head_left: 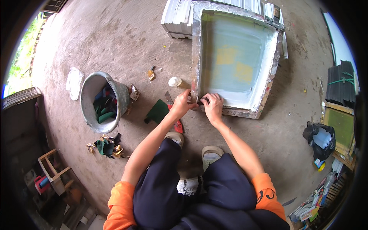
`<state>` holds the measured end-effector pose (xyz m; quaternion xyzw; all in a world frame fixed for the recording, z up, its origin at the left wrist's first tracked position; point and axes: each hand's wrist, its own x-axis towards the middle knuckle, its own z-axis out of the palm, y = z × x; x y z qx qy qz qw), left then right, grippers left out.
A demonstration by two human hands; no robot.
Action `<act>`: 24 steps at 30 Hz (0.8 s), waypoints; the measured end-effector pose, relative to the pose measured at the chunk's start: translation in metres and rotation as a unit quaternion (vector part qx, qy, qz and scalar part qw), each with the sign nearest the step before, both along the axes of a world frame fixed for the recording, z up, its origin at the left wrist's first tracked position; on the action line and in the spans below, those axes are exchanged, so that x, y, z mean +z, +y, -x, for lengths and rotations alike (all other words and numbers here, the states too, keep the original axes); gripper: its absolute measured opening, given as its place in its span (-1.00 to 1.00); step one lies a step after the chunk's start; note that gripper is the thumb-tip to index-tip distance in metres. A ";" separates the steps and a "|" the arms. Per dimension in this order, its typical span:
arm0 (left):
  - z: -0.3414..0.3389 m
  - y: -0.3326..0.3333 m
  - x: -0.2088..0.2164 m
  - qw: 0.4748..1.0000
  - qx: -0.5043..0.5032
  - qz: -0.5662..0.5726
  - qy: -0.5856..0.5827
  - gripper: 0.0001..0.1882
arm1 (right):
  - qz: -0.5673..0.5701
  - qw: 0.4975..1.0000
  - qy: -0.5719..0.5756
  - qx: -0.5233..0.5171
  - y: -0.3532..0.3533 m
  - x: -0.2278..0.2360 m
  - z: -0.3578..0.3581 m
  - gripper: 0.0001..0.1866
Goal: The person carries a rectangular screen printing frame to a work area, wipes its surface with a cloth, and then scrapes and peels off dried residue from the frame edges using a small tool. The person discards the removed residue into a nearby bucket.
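A screen printing frame [264,82] with pale mesh and two yellowish patches lies tilted, its far part over a stack of white ribbed sheets [177,20]. My left hand [181,104] is at its near left corner, fingers pinched. My right hand [213,107] is just beside it, fingers curled and pinched at the same corner. A small dark bit shows between the hands, too small to name. Left of them lie a red-handled tool with a blade [178,126] and a dark green piece of sheet [157,111]. A small white-capped container [174,81] stands near the frame's left edge.
A metal bucket [123,94] holding dark and green scraps leans at left, with crumpled scraps [105,147] and a white plastic bag [74,83] around it. At right are a black bag [319,142], another screen frame [339,128] and a dark bundle tied with green string [341,83].
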<state>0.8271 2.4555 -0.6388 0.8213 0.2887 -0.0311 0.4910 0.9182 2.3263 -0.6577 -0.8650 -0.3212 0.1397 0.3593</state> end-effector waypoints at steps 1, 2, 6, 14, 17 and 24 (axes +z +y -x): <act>0.000 0.001 -0.001 1.000 -0.003 0.003 -0.006 -0.25 | -0.010 1.000 -0.014 -0.006 0.001 0.000 0.000 -0.89; 0.001 0.001 -0.002 1.000 -0.007 -0.009 -0.012 -0.26 | -0.020 0.999 -0.028 -0.012 0.003 -0.001 0.001 -0.89; 0.002 0.000 -0.001 1.000 -0.011 -0.014 -0.003 -0.29 | -0.023 0.999 -0.019 -0.029 0.004 -0.004 0.002 -0.90; 0.002 0.003 -0.001 1.000 -0.004 -0.003 -0.002 -0.32 | 0.054 0.989 -0.007 0.137 -0.006 0.015 -0.021 -0.72; 0.004 0.004 -0.003 1.000 -0.005 -0.002 -0.022 -0.33 | 0.085 0.972 -0.037 0.217 -0.002 0.034 -0.027 -0.55; 0.009 -0.014 -0.008 0.998 0.043 0.006 -0.046 -0.50 | 0.214 0.886 -0.124 0.391 0.022 0.043 -0.047 -0.70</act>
